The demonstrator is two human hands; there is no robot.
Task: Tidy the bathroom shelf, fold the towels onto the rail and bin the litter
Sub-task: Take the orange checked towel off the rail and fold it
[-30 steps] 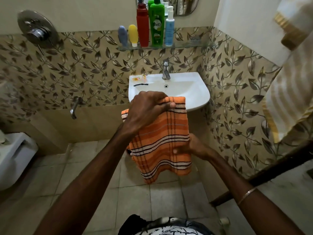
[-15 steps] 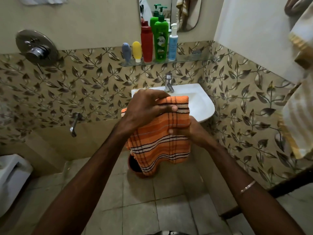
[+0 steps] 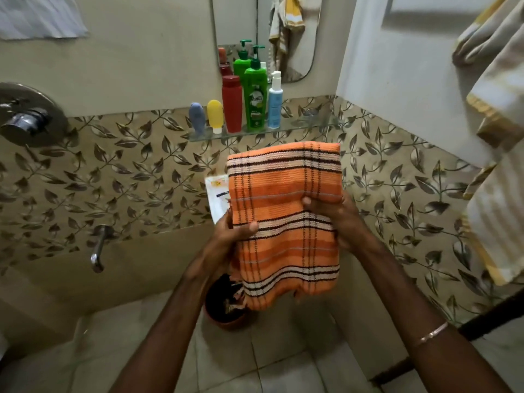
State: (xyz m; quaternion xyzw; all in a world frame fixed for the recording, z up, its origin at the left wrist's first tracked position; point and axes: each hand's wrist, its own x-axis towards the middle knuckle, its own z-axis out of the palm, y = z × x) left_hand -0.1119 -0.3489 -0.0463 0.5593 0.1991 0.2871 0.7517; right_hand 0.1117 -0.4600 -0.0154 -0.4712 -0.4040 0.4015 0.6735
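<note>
A folded orange checked towel (image 3: 286, 194) is held up in front of the sink, hiding most of the basin. My left hand (image 3: 235, 231) grips its left edge with the thumb across the front. My right hand (image 3: 331, 211) grips its right edge, thumb pressed on the cloth. Above it a glass shelf (image 3: 306, 127) carries a grey tube, a yellow tube (image 3: 214, 116), a red bottle (image 3: 232, 103), a green shampoo bottle (image 3: 256, 97) and a blue-white pump bottle (image 3: 275, 100). A sliver of the white sink (image 3: 217, 199) with small litter shows at the towel's left.
A brown bin (image 3: 224, 307) stands on the tiled floor under the towel. A cream and yellow striped towel (image 3: 499, 137) hangs at the right. A mirror (image 3: 263, 32) is above the shelf. A shower valve (image 3: 25, 117) and wall tap (image 3: 97, 251) are at the left.
The towel has been lifted higher and now shows a flat folded face. My left hand moved from the towel's top down to its left edge. The view tilted upward.
</note>
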